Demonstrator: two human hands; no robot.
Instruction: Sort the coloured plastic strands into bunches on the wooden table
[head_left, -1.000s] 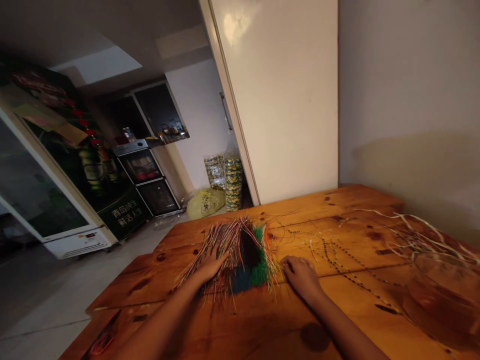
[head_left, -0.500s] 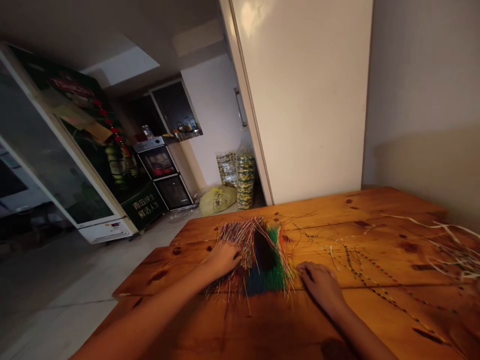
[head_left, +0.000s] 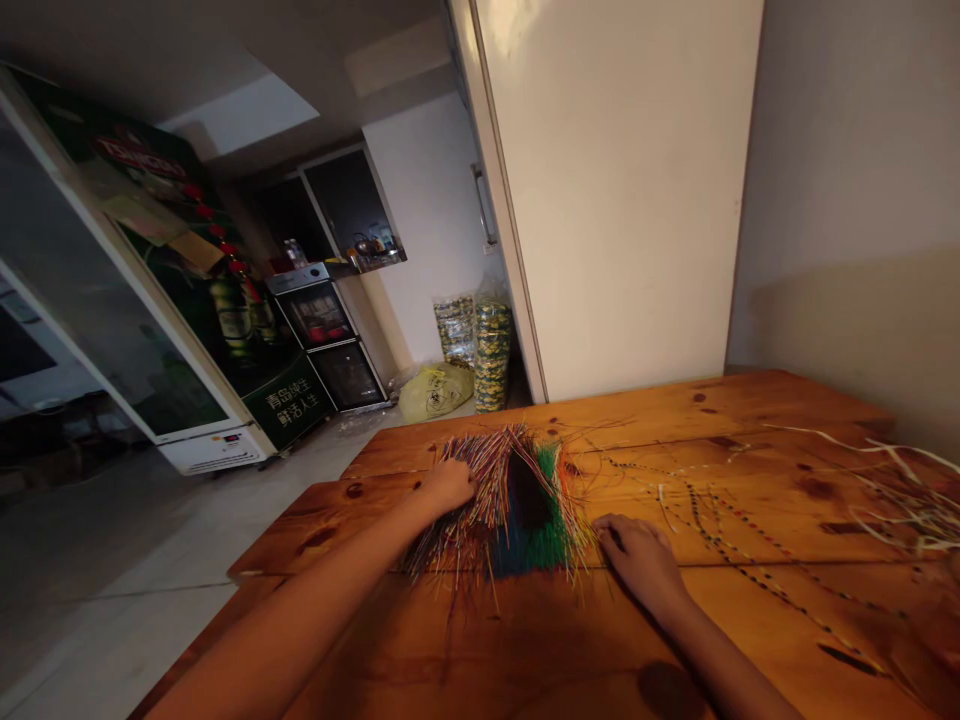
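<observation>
A fringe of thin coloured strands (head_left: pixel 491 480) lies spread on the wooden table in front of me. Its left and top parts are striped in mixed colours, and a green patch (head_left: pixel 553 530) and a dark blue patch (head_left: pixel 511 550) show to the right and below. My left hand (head_left: pixel 450 485) is closed at the fringe's upper left, fingertips down among the strands. On the tabletop right of the fringe rests my right hand (head_left: pixel 637 550), its fingers curled near the strand ends. Whatever it may hold is too small to make out.
Strings of small dark beads (head_left: pixel 727 555) trail across the wooden table (head_left: pixel 570 650) to the right. Pale loose strips (head_left: pixel 907 500) are heaped at its right edge. Beyond stand a white panel (head_left: pixel 622 200), a yellow bag (head_left: pixel 436 390) and a drinks fridge (head_left: pixel 150 280).
My left hand has moved slightly up and left over the strands, its fingers more tightly curled. My right hand stays at nearly the same spot. The view has shifted a little.
</observation>
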